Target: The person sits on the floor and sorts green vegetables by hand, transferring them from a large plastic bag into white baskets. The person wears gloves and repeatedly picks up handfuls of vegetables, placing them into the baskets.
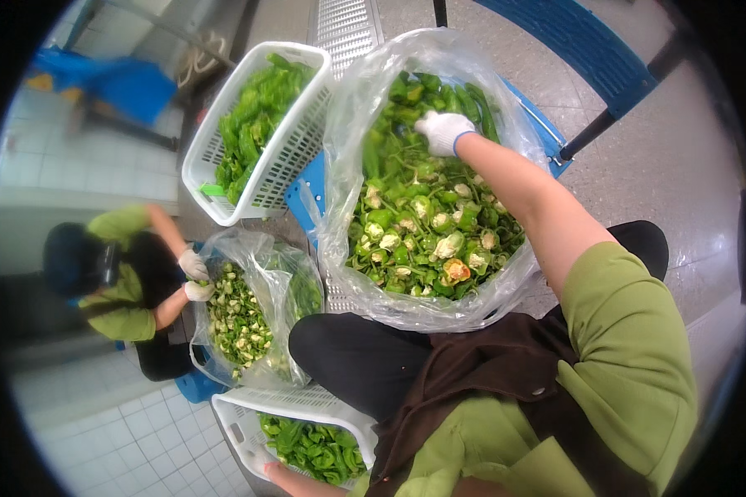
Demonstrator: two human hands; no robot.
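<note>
My right hand (444,132), in a white knit glove, is among whole green peppers (475,105) in the upper part of a large clear plastic bag (342,149); its fingertips are blurred, so a grip cannot be told. Nearer to me in that bag lies a heap of cut pepper tops (423,230) with stems and pale seed cores, one of them orange-red. My left hand (260,460), gloved too, is low on the left at the edge of a white plastic basket (227,410) that holds green peppers (317,447); its fingers are hard to make out.
Another white basket (196,168) of green peppers stands at upper left. A co-worker (121,279) in white gloves works over a second clear bag (255,248) with pepper tops. A blue chair (572,50) stands at upper right, and a metal drain grate (345,28) runs along the floor.
</note>
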